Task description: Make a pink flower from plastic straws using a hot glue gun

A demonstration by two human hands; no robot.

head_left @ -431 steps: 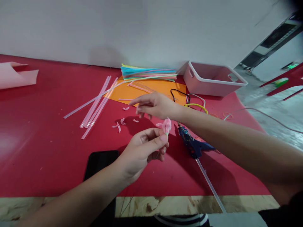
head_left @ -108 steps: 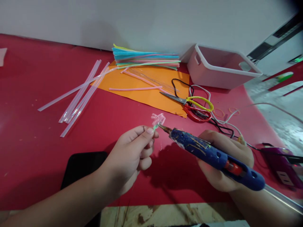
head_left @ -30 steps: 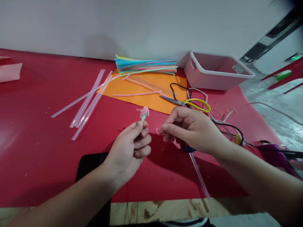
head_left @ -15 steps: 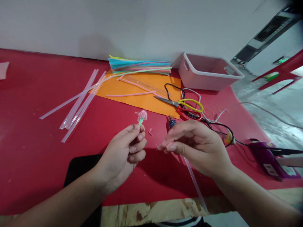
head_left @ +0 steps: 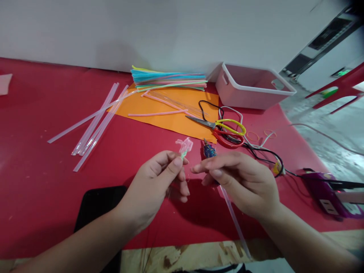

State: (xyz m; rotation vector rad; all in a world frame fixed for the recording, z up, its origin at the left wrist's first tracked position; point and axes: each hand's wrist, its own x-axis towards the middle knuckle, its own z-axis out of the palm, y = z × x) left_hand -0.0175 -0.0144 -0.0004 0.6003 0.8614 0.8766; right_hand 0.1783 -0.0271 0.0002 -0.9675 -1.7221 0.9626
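Note:
My left hand pinches a small pink fuzzy flower by its light green stem, between thumb and index finger, flower upward. My right hand hovers just to its right, fingers stretched toward the flower and thumb a little below them; nothing shows in it. Under the right hand lies a dark blue hot glue gun, its nozzle pointing away from me and its body mostly hidden. A clear glue stick runs out of its back toward the table's front edge. A thin strand hangs near the left fingers.
Scissors and pink pipe cleaners lie on orange paper. Behind are bundled pipe cleaners and a pink bin. Glue sticks and a black phone-like slab lie left; cables and a purple power strip right.
My left hand has moved right, bringing the flower nearer the glue gun and turning it. My right fingers have loosened from a pinch on a pink bit, which no longer shows.

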